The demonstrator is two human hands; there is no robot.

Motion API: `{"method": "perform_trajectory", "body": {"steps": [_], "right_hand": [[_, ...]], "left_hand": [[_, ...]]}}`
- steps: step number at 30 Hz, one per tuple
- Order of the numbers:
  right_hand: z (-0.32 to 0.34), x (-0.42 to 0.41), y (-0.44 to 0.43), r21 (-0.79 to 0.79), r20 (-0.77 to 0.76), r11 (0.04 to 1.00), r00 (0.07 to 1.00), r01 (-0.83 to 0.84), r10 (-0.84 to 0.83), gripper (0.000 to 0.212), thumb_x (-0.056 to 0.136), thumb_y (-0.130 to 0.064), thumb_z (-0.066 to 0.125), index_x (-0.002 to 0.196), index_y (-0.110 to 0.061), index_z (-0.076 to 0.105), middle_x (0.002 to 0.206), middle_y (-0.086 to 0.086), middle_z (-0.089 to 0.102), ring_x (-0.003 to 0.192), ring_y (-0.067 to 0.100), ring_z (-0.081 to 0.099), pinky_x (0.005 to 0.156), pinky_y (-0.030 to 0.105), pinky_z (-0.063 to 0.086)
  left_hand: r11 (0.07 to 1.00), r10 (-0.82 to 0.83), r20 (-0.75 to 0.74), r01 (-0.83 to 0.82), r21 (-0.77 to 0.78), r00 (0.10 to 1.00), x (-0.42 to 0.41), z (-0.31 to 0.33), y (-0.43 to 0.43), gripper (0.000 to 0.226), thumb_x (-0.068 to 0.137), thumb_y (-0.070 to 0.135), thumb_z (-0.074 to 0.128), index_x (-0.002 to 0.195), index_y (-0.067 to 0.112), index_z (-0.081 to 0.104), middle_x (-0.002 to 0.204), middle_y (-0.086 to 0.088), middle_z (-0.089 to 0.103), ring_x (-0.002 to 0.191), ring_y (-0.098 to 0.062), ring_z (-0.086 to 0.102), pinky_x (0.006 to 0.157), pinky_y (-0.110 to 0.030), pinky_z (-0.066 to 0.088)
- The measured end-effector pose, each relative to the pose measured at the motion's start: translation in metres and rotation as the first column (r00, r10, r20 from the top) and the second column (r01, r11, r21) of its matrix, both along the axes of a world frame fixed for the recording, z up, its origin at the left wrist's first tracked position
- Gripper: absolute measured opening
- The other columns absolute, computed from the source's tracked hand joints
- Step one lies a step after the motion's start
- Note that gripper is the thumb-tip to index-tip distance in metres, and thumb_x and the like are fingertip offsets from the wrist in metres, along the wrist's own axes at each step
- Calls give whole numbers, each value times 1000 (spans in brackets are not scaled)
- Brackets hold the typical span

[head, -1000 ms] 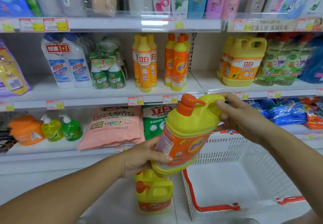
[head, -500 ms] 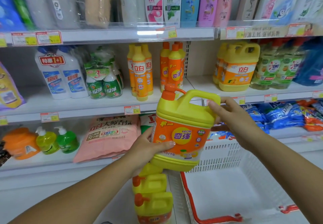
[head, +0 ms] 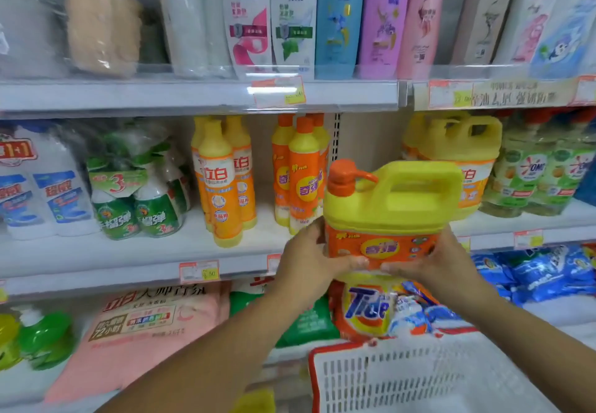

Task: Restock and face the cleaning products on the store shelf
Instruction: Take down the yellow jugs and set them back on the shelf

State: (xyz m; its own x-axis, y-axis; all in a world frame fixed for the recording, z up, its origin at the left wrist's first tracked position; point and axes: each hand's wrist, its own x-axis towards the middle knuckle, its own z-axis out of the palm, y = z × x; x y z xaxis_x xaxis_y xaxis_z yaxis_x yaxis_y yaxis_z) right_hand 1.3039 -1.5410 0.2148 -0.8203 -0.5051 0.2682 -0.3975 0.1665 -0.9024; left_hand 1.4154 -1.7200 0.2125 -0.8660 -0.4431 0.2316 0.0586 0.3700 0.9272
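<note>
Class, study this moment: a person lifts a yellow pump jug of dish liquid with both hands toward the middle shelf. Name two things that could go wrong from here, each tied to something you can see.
1. The jug is gripped only low on its label by the left hand and right hand, handle unused; it might tip or slip.
2. Its orange pump points toward the tall orange bottles; sliding in, it could knock them over.

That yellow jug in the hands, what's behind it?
Behind the yellow jug, on the middle shelf, stand matching yellow jugs, partly covered. Slim orange bottles are left. How far back that row goes is hidden.
</note>
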Motion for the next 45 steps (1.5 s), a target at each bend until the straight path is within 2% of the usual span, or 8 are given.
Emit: {"method": "perform_trajectory", "body": {"steps": [10, 13, 18, 26, 30, 35, 43, 45], "right_hand": [[9, -122, -31, -30, -84, 999, 996, 32, -34, 87, 52, -15, 93, 127, -21, 50, 110, -6, 71, 96, 6, 71, 79, 30, 59], [15, -136, -36, -32, -76, 999, 997, 1, -4, 82, 57, -13, 90, 127, -25, 48, 110, -10, 68, 89, -2, 69, 69, 19, 57], [9, -157, -51, 62, -15, 997, 999, -47, 48, 92, 53, -24, 91, 132, -24, 45, 118, -6, 68, 105, 14, 68, 87, 41, 58], [-22, -168, -75, -13, -78, 1000, 997, -10, 9, 104, 58, -21, 88, 140, -18, 24, 129, -4, 53, 115, 11, 58, 94, 30, 49], [-29, -181, -88, -26, -129, 999, 991, -24, 20, 90, 66, -11, 85, 138, -16, 31, 116, -15, 54, 102, -4, 56, 81, 1, 44], [-25, -202, -111, 20, -136, 1000, 991, -8, 10, 92, 77, -10, 82, 148, -14, 23, 130, -8, 46, 119, 10, 48, 97, 19, 38], [-29, -224, -133, -2, -80, 1000, 997, 0, 0, 88, 84, -9, 75, 152, -16, 20, 128, -9, 48, 115, 7, 47, 73, -4, 38], [-31, -230, -137, -21, -56, 1000, 998, -15, 14, 85, 84, -10, 75, 151, -17, 24, 128, -8, 51, 113, 8, 51, 83, 2, 43]], "left_hand": [[937, 15, -64, -37, -347, 998, -104, -3, -25, 66, 86, 37, 73, 142, 33, 39, 127, 21, 56, 110, 4, 54, 98, -25, 48], [843, 24, 11, -14, -538, 1000, -90, -20, -41, 69, 90, 43, 66, 149, 36, 33, 144, 17, 48, 127, -3, 47, 104, -25, 42], [644, 67, 124, 52, -763, 990, -78, -37, -59, 58, 94, 52, 56, 146, 31, 44, 147, 11, 48, 133, -8, 41, 106, -23, 32], [534, 26, 25, 7, -845, 999, -100, -66, -58, 46, 91, 51, 56, 127, 25, 66, 124, 6, 69, 112, -12, 64, 89, -29, 53], [443, -32, -159, -128, -887, 987, -107, -82, -66, 43, 88, 50, 55, 114, 21, 73, 104, 7, 75, 93, -10, 69, 72, -25, 56], [420, -34, -183, -152, -895, 983, -107, -84, -67, 41, 89, 49, 58, 115, 21, 72, 105, 6, 74, 93, -11, 69, 73, -25, 56], [393, -29, -184, -158, -906, 983, -106, -87, -68, 41, 90, 49, 60, 118, 21, 71, 108, 6, 74, 97, -9, 67, 80, -23, 54], [390, -33, -199, -171, -905, 979, -106, -87, -68, 41, 89, 49, 61, 117, 21, 71, 107, 7, 74, 97, -9, 66, 80, -22, 53]]}}
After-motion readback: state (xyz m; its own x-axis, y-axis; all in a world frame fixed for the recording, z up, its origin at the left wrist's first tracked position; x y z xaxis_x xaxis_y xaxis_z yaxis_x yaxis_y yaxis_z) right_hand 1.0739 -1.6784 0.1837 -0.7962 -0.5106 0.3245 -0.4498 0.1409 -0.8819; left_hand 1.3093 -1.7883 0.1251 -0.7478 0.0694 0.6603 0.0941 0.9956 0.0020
